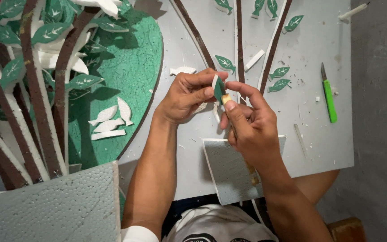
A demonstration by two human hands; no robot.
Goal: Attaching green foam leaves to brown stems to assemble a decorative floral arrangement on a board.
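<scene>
left hand [185,95] grip pinching green foam leaf [218,89] by edge | right hand [251,123] grip closed on brush handle [226,99] | likely light, brittle; hold edges

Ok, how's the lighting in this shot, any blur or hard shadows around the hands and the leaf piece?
Head view: even, soft light with no glare; the left hand and right hand are sharp, and so is the green leaf piece pinched between them. The plant casts soft shadows on the green foam. Straight edges bow slightly towards the corners.
</scene>
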